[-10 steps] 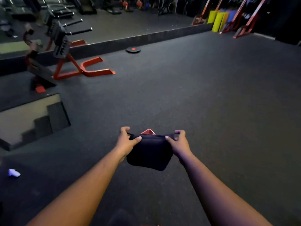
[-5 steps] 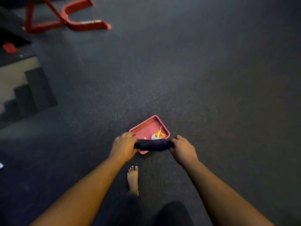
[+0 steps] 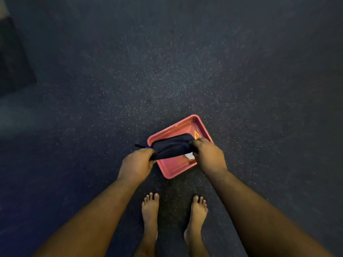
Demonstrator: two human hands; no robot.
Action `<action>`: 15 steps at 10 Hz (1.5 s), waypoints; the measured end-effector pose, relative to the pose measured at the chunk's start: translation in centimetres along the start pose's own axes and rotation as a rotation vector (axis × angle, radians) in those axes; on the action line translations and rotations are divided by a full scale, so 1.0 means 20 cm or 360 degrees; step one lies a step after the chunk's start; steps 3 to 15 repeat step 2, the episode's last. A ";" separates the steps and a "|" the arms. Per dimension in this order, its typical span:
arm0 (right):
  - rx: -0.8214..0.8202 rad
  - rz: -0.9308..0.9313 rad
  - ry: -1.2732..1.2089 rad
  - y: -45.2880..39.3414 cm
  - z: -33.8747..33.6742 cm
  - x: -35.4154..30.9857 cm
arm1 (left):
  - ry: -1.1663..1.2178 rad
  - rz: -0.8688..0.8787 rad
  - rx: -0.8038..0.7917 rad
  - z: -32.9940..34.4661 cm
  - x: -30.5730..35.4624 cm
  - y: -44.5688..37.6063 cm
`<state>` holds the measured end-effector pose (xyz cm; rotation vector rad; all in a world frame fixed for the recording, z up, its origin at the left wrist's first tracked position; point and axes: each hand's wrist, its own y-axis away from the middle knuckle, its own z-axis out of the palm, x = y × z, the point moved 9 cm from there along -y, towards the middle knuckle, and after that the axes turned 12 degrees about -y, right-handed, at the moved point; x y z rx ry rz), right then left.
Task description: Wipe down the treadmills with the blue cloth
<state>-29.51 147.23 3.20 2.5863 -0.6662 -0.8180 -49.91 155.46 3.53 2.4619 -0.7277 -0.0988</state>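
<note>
Below, on the dark speckled floor [image 3: 167,71], a pink tray [image 3: 173,171], set at an angle, with low walls and a shiny wet-looking bottom. Above the tray, stretched between both hands, the blue cloth [image 3: 171,146], rolled or folded into a thick dark band. Held at its left end by the left hand [image 3: 136,165], fingers curled tight round the fabric, a short thin tail of cloth sticking out past the knuckles to the left, with a small bright blue spot beside it. Held at its right end by the right hand [image 3: 208,154], also closed round the fabric, knuckles up, over the right part of the tray. Whether touching the tray bottom or hanging just over it, cannot tell. Under the cloth, near the right hand, a small white thing [image 3: 189,155] lying in the tray, mostly hidden, kind not clear. Nearer to the camera, two bare feet [image 3: 150,210] flat on the floor, toes pointing toward the tray, just beside its near corner but apart from it. At the far left edge, a darker block [image 3: 14,58], too dim to make out. No treadmill within sight.
</note>
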 end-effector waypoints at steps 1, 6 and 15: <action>-0.0035 0.0051 -0.0115 -0.12 0.23 0.19 | 0.0098 -0.0032 -0.0196 0.34 -0.02 -0.14; -0.0026 0.0175 -0.0374 -0.13 0.32 0.29 | 0.0346 -0.0139 -0.0417 0.50 -0.03 -0.16; -0.0026 0.0175 -0.0374 -0.13 0.32 0.29 | 0.0346 -0.0139 -0.0417 0.50 -0.03 -0.16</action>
